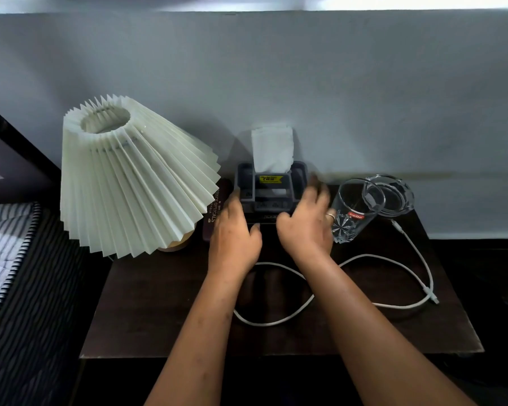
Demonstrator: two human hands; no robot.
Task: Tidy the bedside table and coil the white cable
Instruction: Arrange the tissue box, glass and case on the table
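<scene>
A grey tissue holder [272,189] with a white tissue [272,149] sticking up stands at the back of the dark bedside table [165,312]. My left hand [235,232] rests against its left side and my right hand [307,221] against its right side, fingers spread; whether either one grips it is unclear. The white cable [387,259] lies loose on the table in wide loops in front of my hands, running under my arms, with its plug [433,297] near the right edge.
A pleated cream lamp [129,183] stands tilted at the left. A dark case [214,212] lies between the lamp and the holder. A drinking glass [354,212] and a glass ashtray [392,194] stand at the right back. A striped bed [9,244] lies on the left.
</scene>
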